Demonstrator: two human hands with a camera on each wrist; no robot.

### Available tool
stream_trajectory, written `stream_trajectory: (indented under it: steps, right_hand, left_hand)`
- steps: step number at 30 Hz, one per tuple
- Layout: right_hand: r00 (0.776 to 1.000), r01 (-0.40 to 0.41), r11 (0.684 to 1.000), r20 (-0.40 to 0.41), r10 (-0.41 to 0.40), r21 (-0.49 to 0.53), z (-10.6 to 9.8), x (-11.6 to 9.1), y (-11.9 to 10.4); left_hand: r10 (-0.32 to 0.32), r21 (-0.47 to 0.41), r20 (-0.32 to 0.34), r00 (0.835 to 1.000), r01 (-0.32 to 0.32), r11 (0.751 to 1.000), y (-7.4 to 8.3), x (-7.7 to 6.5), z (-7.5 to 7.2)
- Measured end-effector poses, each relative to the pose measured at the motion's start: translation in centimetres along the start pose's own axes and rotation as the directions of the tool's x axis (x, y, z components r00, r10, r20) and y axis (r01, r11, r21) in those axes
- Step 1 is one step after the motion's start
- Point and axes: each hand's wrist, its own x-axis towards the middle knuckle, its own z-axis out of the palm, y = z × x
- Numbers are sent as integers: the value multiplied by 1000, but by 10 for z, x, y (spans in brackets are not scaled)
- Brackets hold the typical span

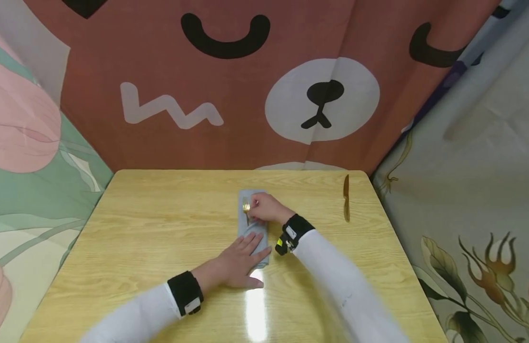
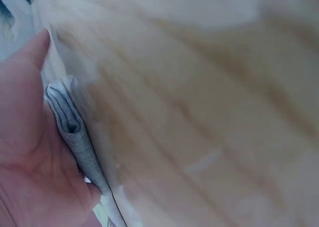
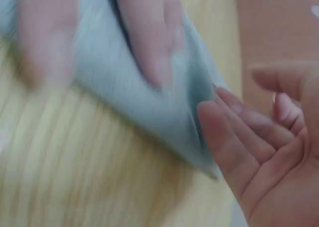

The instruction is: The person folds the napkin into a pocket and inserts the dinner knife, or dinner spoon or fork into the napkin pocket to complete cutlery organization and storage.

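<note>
A folded grey-blue napkin (image 1: pixel 242 228) lies lengthwise on the table, with a diagonal fold across its middle. My left hand (image 1: pixel 240 262) rests spread over its lower part, fingers straight. In the left wrist view, the napkin's rolled-looking layered edge (image 2: pixel 82 142) shows beside the palm. A small gold fork (image 1: pixel 246 207) is on the upper part, tines toward the far end. Right beside the fork is my right hand (image 1: pixel 268 208), fingers bent. In the right wrist view, its fingertips (image 3: pixel 207 112) are at the napkin's raised fold (image 3: pixel 192 92); I cannot tell whether they pinch fork or cloth.
A gold-brown knife (image 1: pixel 346 197) lies at the right of the wooden table (image 1: pixel 161 209), near the far corner. Behind the far edge hangs a brown curtain (image 1: pixel 161 57) with a bear face. Patterned cloths hang along both sides.
</note>
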Motion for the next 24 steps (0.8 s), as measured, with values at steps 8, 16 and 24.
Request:
stream_trajectory:
  steps: [8, 16, 24]
  right_hand:
    - [996, 52, 998, -74, -48, 48, -61, -40, 18]
    - [958, -132, 991, -259, 122, -21, -155, -61, 41]
    - [885, -296, 955, -369, 283, 22, -206, -71, 77]
  left_hand:
    - [-7, -6, -94, 996, 6, 1000, 0, 1, 7]
    - [-15, -4, -75, 997, 15, 1000, 2, 0, 3]
    - [-34, -1, -31, 999, 34, 999, 3, -1, 1]
